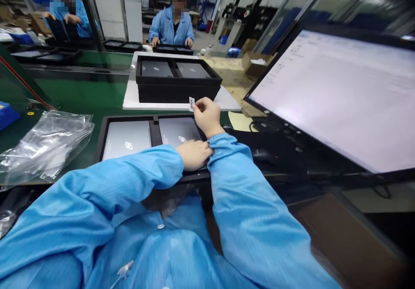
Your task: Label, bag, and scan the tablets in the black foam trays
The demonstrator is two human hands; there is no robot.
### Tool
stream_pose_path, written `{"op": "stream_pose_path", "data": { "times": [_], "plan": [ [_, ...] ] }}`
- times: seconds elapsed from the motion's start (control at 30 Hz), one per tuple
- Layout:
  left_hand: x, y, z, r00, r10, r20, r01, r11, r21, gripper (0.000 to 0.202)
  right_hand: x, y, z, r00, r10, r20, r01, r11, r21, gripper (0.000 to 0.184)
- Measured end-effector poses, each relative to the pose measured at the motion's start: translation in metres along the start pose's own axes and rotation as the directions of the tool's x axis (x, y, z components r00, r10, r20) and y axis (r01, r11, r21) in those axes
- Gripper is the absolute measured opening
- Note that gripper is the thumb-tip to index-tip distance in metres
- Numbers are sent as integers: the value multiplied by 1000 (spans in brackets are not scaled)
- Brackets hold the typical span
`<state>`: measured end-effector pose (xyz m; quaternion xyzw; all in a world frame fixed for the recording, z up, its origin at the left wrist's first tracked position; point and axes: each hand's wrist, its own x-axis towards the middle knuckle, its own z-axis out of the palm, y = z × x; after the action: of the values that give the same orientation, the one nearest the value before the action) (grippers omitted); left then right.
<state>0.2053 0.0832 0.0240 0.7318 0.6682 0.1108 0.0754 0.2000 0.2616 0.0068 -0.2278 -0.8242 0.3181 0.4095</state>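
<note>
Fingertip pinch of raised right hand (207, 116) on white label (191, 103); left hand (194, 154) flat, empty, on grey device (177, 130).

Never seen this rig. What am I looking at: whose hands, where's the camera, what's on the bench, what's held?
No machine: one head-worn camera looks down at a person's two bare hands in blue sleeves. The right hand pinches a small white label. The left hand rests on a black tray holding two grey devices. Also on the green bench: a tray stack and clear plastic bags. A monitor stands at right. Two co-workers sit opposite.
</note>
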Motion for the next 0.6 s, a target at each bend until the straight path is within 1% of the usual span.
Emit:
{"op": "stream_pose_path", "data": {
  "times": [0.07, 0.13, 0.2, 0.27, 0.33, 0.37, 0.4, 0.43, 0.47, 0.5, 0.53, 0.57, 0.6],
  "plan": [
    [9, -7, 13, 999, 32, -27, -33, 999, -13, 40, -6, 0, -18, 995, 76, -66, -68, 992, 110, 24],
    [13, -15, 21, 997, 62, -54, -64, 998, -30, 41, -16, 3, -37, 970, 205, -130, -167, 952, 255, 29],
    [17, -21, 26, 992, 90, -89, -94, 994, -50, 40, -29, 7, -55, 923, 346, -170, -265, 889, 374, 32],
    [23, -23, 28, 985, 115, -131, -125, 990, -69, 40, -41, 8, -67, 861, 477, -174, -359, 814, 456, 33],
    [29, -24, 26, 974, 143, -177, -158, 984, -77, 39, -52, 7, -71, 801, 582, -143, -440, 733, 518, 30],
    [31, -25, 24, 967, 158, -202, -176, 981, -76, 39, -56, 5, -70, 782, 611, -123, -467, 704, 535, 27],
    [32, -26, 19, 959, 174, -224, -195, 978, -74, 38, -60, 3, -67, 773, 625, -104, -487, 692, 533, 24],
    [31, -29, 14, 952, 192, -238, -213, 975, -69, 38, -62, 1, -63, 781, 620, -77, -506, 699, 506, 21],
    [29, -33, 8, 942, 205, -266, -230, 971, -63, 41, -64, 0, -59, 800, 599, -33, -523, 724, 451, 18],
    [25, -38, 2, 923, 212, -321, -243, 968, -59, 45, -65, -2, -54, 827, 561, 34, -531, 761, 372, 16],
    [20, -43, -4, 890, 214, -402, -257, 965, -55, 49, -66, -3, -50, 850, 511, 128, -525, 805, 278, 15],
    [15, -49, -10, 841, 211, -498, -270, 962, -49, 51, -65, -4, -46, 862, 451, 232, -493, 851, 179, 14],
    [9, -55, -16, 777, 207, -594, -285, 958, -38, 52, -64, -5, -43, 862, 389, 325, -436, 896, 82, 14]
  ]
}}
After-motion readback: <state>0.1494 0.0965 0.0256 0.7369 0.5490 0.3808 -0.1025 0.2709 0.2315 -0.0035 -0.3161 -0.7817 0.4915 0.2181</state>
